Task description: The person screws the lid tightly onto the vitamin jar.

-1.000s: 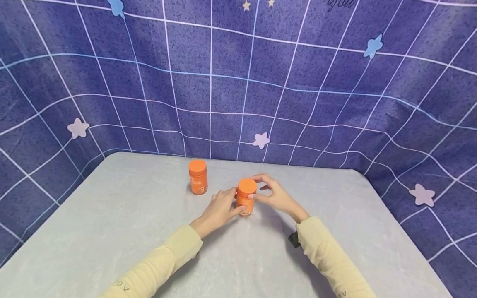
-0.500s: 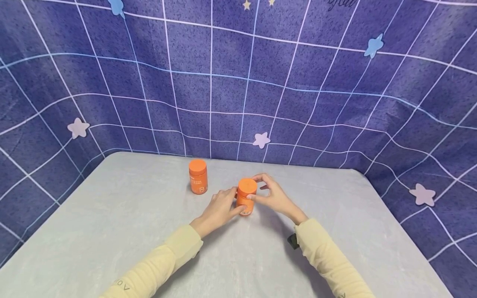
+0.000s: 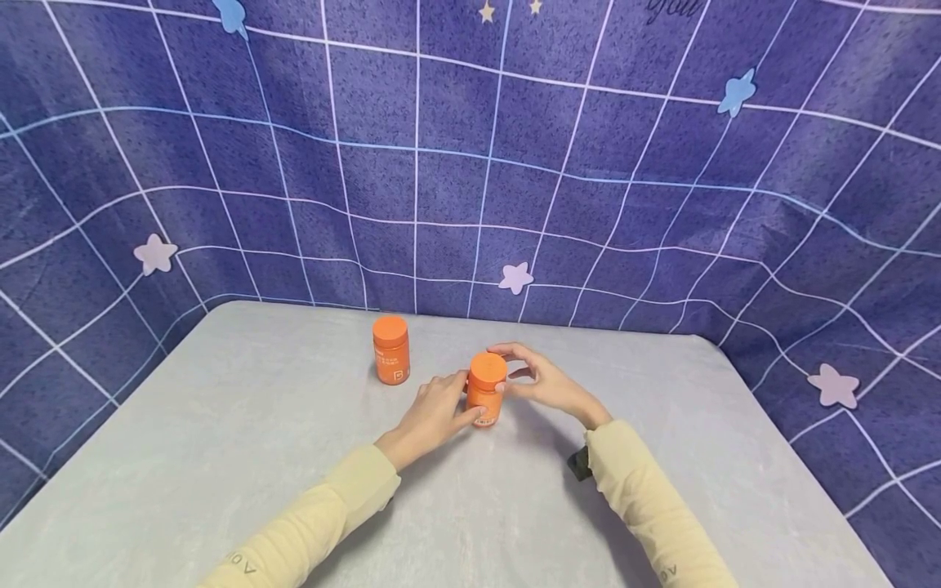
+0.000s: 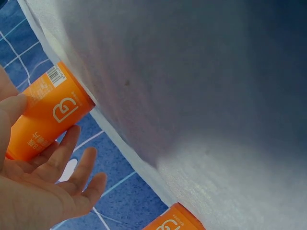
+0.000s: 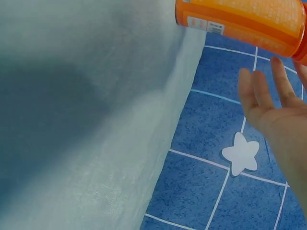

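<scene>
An orange pill bottle (image 3: 482, 400) with an orange screw lid (image 3: 488, 369) stands upright on the table. My left hand (image 3: 432, 412) grips its body from the left, the thumb across the front. In the left wrist view that thumb lies on the bottle (image 4: 53, 112), while the other fingers of the hand (image 4: 53, 191) spread below it. From the right, my right hand (image 3: 547, 384) pinches the lid, thumb in front and index finger behind. The right wrist view has the bottle (image 5: 240, 19) at its top, with the right hand's (image 5: 283, 112) outer fingers off it.
A second orange pill bottle (image 3: 392, 359), capped and upright, stands to the left and farther back on the grey-white table (image 3: 294, 457). Behind the table hangs a blue cloth (image 3: 441, 188) with a grid and stars, close to its far edge.
The right thumb has slid slightly to the right round the lid, and the right fingertips behind have shifted a little left. The left hand and the bottle stay in place.
</scene>
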### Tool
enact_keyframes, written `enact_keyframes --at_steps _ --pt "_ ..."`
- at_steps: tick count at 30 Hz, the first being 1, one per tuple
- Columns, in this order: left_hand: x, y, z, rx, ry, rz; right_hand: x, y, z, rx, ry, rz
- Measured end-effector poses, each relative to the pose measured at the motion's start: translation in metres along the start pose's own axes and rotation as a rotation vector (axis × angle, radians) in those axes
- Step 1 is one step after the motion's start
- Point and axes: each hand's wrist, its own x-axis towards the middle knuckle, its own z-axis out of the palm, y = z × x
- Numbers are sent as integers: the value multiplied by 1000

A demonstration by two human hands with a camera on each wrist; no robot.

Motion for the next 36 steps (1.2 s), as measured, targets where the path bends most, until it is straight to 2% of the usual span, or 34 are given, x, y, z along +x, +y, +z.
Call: enact_keyframes --at_steps 6,11,22,28,36 --pt "0 0 0 0 4 1 0 -3 -2 -1 -28 -15" --pt "0 0 1 -2 4 -1 0 -3 -1 -11 -17 -8" --pt "0 0 0 -7 11 -7 -1 -6 14 -15 143 31" --pt "0 1 -1 -3 2 -10 -2 -9 19 -44 182 28" --pt "0 2 0 -8 -2 -10 3 27 16 -75 173 2"
